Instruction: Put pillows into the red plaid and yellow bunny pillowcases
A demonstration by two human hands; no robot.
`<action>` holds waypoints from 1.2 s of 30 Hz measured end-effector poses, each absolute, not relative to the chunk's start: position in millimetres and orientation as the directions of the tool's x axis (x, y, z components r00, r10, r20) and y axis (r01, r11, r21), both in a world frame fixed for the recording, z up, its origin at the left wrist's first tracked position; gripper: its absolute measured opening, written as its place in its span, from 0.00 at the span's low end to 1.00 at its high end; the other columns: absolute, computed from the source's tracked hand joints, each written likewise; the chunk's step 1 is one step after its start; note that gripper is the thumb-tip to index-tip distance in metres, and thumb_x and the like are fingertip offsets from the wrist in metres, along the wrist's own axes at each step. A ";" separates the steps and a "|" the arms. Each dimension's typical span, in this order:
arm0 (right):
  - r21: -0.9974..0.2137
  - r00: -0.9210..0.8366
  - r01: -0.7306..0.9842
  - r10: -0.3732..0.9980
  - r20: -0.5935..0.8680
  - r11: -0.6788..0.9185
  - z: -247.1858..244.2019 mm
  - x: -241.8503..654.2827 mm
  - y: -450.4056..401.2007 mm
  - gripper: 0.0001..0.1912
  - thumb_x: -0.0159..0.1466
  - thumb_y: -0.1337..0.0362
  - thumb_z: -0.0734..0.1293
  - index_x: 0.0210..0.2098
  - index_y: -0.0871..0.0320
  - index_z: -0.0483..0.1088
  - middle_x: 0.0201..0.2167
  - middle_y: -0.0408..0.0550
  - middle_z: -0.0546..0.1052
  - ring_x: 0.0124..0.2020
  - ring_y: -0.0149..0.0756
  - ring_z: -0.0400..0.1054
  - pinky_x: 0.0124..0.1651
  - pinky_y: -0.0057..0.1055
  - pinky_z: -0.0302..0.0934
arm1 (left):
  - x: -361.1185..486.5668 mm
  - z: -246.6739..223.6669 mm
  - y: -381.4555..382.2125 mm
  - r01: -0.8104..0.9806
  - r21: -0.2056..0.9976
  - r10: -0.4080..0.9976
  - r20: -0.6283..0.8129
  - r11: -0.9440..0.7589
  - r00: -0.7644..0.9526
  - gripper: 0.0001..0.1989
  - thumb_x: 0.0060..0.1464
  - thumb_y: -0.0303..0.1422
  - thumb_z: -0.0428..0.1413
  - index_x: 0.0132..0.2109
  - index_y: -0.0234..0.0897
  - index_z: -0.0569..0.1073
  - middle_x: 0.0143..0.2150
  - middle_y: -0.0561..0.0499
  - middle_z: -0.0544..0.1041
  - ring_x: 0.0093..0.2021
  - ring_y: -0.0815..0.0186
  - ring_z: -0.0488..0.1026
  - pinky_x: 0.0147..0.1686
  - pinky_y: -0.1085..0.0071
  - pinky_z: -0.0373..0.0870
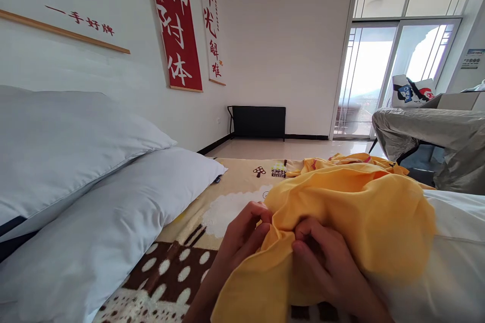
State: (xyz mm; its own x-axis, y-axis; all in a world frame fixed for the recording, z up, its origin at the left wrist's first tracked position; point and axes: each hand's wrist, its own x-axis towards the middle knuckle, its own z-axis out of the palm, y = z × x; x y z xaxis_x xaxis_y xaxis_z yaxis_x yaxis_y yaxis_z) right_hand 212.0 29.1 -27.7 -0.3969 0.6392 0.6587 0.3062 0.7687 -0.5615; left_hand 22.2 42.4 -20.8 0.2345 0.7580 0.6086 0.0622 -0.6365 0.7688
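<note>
And here we are at the bed, all eyes on the cloth [348, 212], bunched and yellow, running from four o'clock on the view's dial down to six. The left hand [240, 239], at six, has thumb and fingers pinched together on a gathered fold; the right hand [328, 252], at five, nips the same ruck just beside it, fingertips together too. Clamped on fabric, both of them!

How will it handle? Light, I'd say, and very soft: look at those deep creases, no stiffness to push against. Nothing fragile there; the face looks smooth, so a loose hold could let it slide. The billowing part at four o'clock ought to give if pressed. The place to take it is the edge, a doubled layer between thumb and fingers, hands close together, just as they sit.

Out at four o'clock, white bedding [454, 262] meets the cloth; whether it goes inside, I can't tell. Two pillows [125, 222] lie stacked between eight and nine, with the patterned blanket [182, 267] at seven.
</note>
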 end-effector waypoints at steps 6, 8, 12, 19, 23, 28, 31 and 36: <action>-0.549 -0.374 0.366 0.659 0.653 0.751 -26.7 208.9 29.6 0.03 0.65 0.63 0.61 0.36 0.56 0.62 0.25 0.40 0.68 0.24 0.27 0.61 0.28 0.22 0.58 | 16.2 -29.7 73.1 0.138 0.643 0.657 0.746 -0.753 0.108 0.20 0.53 0.50 0.55 0.40 0.38 0.67 0.47 0.42 0.71 0.49 0.58 0.68 0.49 0.61 0.65; -0.563 -0.359 0.365 0.670 0.650 0.742 -24.8 207.9 29.0 0.02 0.65 0.64 0.61 0.36 0.56 0.63 0.25 0.40 0.69 0.25 0.27 0.62 0.28 0.21 0.59 | 2.0 -28.5 74.9 0.126 0.734 0.739 0.631 -0.667 0.236 0.19 0.52 0.47 0.57 0.43 0.38 0.68 0.53 0.40 0.71 0.53 0.55 0.68 0.51 0.60 0.65; -0.561 -0.319 0.364 0.666 0.675 0.743 -26.4 206.1 31.6 0.02 0.64 0.66 0.61 0.38 0.56 0.63 0.25 0.40 0.68 0.25 0.27 0.62 0.27 0.21 0.59 | -19.9 -22.2 71.7 0.210 0.774 0.773 0.485 -0.597 0.409 0.10 0.51 0.36 0.61 0.37 0.37 0.71 0.61 0.40 0.67 0.60 0.52 0.64 0.59 0.56 0.59; -0.355 -0.231 0.462 0.496 0.837 0.813 -33.7 201.5 36.4 0.07 0.64 0.69 0.62 0.42 0.56 0.64 0.28 0.40 0.71 0.25 0.27 0.66 0.31 0.22 0.62 | -1.6 -19.6 70.0 0.142 0.836 0.823 0.469 -0.531 0.321 0.12 0.56 0.41 0.55 0.35 0.36 0.70 0.56 0.42 0.72 0.52 0.57 0.70 0.51 0.64 0.66; -0.326 -0.158 0.470 0.442 0.883 0.820 -30.4 199.7 29.0 0.06 0.64 0.70 0.63 0.41 0.56 0.65 0.28 0.41 0.72 0.25 0.26 0.66 0.31 0.22 0.62 | 6.3 -29.4 75.0 -0.196 0.895 0.897 0.427 -0.401 0.117 0.16 0.51 0.44 0.59 0.37 0.39 0.63 0.37 0.49 0.79 0.25 0.70 0.70 0.25 0.75 0.65; -0.262 -0.209 0.460 0.391 0.896 0.848 -25.2 197.6 14.0 0.03 0.64 0.69 0.63 0.38 0.55 0.66 0.27 0.41 0.74 0.24 0.26 0.67 0.30 0.22 0.62 | 22.5 -39.2 79.7 -0.237 0.882 0.894 0.438 -0.408 0.092 0.17 0.47 0.42 0.61 0.35 0.40 0.63 0.21 0.59 0.67 0.19 0.74 0.60 0.20 0.77 0.57; -0.192 -0.321 0.467 0.368 0.873 0.863 -20.4 196.1 7.4 0.01 0.65 0.67 0.63 0.36 0.55 0.66 0.24 0.40 0.73 0.23 0.28 0.67 0.31 0.24 0.62 | 32.6 -41.0 83.3 -0.090 0.853 0.851 0.521 -0.514 0.075 0.12 0.50 0.41 0.57 0.30 0.38 0.66 0.20 0.58 0.63 0.22 0.72 0.59 0.21 0.75 0.57; -0.232 -0.313 0.449 0.395 0.864 0.863 -18.7 197.8 11.5 0.02 0.65 0.68 0.63 0.37 0.55 0.65 0.25 0.39 0.72 0.23 0.26 0.67 0.31 0.22 0.62 | 29.4 -38.0 92.4 -0.006 0.705 0.698 0.702 -0.710 -0.143 0.15 0.48 0.45 0.59 0.30 0.38 0.68 0.29 0.51 0.68 0.31 0.66 0.65 0.31 0.70 0.63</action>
State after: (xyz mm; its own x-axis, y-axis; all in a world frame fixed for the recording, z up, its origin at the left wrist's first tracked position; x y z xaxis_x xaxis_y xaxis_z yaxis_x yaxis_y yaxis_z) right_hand 197.8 11.5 -18.7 -0.3130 0.3954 0.8636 0.4491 0.8628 -0.2323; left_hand 29.4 92.4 -38.0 -0.1429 0.6981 0.7016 -0.0065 -0.7095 0.7046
